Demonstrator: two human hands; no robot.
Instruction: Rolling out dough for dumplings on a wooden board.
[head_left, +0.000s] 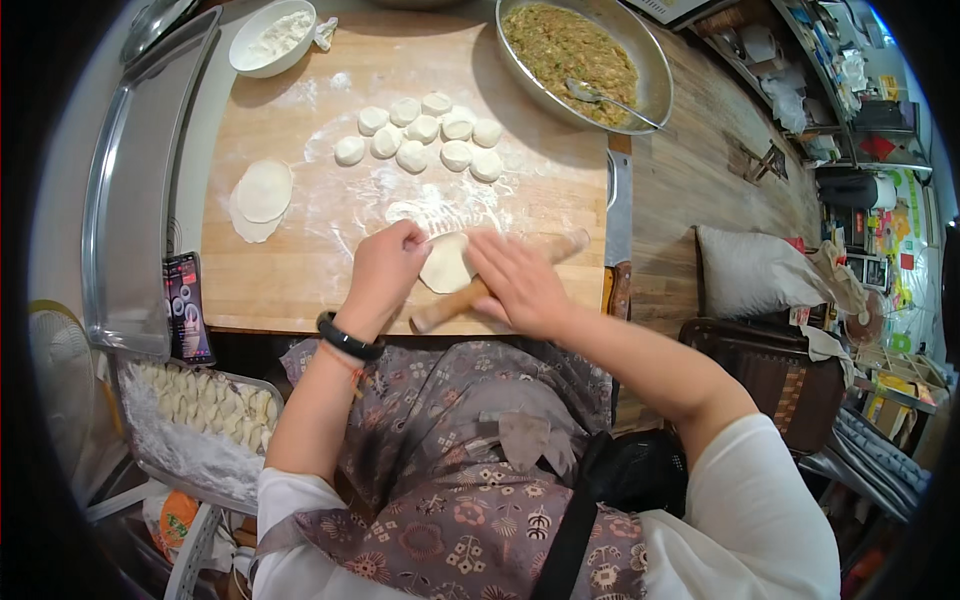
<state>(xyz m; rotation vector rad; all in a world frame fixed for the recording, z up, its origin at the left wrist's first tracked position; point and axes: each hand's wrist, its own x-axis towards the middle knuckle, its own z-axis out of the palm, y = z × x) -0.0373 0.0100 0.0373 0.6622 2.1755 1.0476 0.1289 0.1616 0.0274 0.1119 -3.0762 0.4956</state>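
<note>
A flat round dough wrapper lies on the floured wooden board between my hands. My left hand pinches the wrapper's left edge with thumb and fingers. My right hand rests with extended fingers over the middle of a wooden rolling pin, which lies slanted along the wrapper's right side; whether the fingers close round it is hidden. Beyond them sit several small flattened dough pieces. Two rolled wrappers overlap at the board's left.
A white bowl of flour, a metal bowl of filling with a spoon, and a cleaver at the right edge surround the work. Left are an empty metal tray, a phone and a tray of dumplings.
</note>
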